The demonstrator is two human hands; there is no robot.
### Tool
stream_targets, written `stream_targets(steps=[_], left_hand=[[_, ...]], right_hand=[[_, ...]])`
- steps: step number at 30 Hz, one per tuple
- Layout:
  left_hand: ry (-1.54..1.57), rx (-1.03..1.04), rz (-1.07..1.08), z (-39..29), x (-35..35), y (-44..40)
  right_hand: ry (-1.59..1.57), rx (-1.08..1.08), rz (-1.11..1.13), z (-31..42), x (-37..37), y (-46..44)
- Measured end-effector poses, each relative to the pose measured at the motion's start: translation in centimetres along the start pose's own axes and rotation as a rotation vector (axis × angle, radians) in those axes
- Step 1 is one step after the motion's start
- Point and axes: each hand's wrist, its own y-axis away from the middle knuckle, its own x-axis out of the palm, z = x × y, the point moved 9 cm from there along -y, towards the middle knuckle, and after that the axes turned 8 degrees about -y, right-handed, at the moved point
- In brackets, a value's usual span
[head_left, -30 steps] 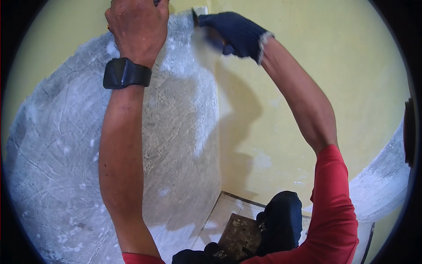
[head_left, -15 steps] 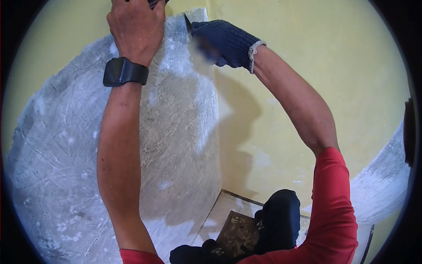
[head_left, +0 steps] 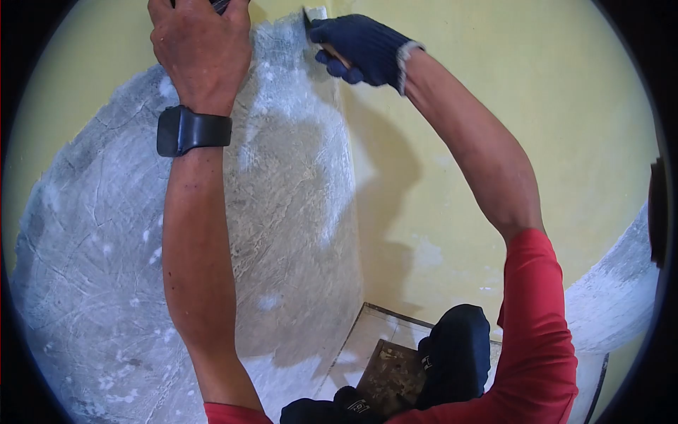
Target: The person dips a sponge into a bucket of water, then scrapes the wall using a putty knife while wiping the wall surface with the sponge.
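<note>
R gloved hand (head_left: pixel 364 51), fingers curled round a thin-bladed scraper (head_left: pixel 306 18), now slightly higher than 0.5 s ago; blade tip thus approx. at top edge of grey plaster patch (head_left: pixel 296 212), nr. wall corner. L hand (head_left: pixel 201 53) slightly lower than before, by dark ribbed item (head_left: pixel 220 6); fingertips hidden, so can't tell grip. Patch: rough, streaked, w/ white spots. Adj. wall (head_left: pixel 600 162): yellow paint. Below: pale floor (head_left: pixel 376 326), brown mottled board (head_left: pixel 392 374) nr. legs.

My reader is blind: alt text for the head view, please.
A dark-blue knit-gloved right hand grips a thin dark-bladed tool at a rough grey wall patch; the bare left hand shows above a square black wristwatch.
</note>
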Motion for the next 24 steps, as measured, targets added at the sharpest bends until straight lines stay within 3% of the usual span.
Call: stream_targets(steps=[3,4,5,7,12,19,24], left_hand=[[-0.025,-0.002,0.026,-0.7,-0.6,0.0],[-0.027,-0.001,0.022,-0.6,-0.7,-0.2],[-0.008,-0.002,0.045,-0.3,-0.5,-0.2],[0.005,-0.001,0.065,0.0,-0.4,-0.1],[0.007,0.022,0.082,-0.9,-1.0,-0.1],[0.033,0.062,0.142,1.0,-3.0,2.1],[0.091,-0.255,0.2,3.0,-8.7,9.1]], right_hand=[[0.058,-0.184,0.068,-1.6,-2.6,-4.1],[-0.148,-0.115,0.004,-1.5,-3.0,-3.1],[-0.147,-0.116,0.008,-0.7,-2.8,-1.9],[-0.273,0.152,-0.133,-1.8,-3.3,0.2],[-0.076,0.038,-0.147,0.1,0.9,4.6],[-0.242,-0.017,-0.219,-4.3,2.4,4.8],[-0.309,-0.024,-0.201,-8.2,1.3,3.5]])
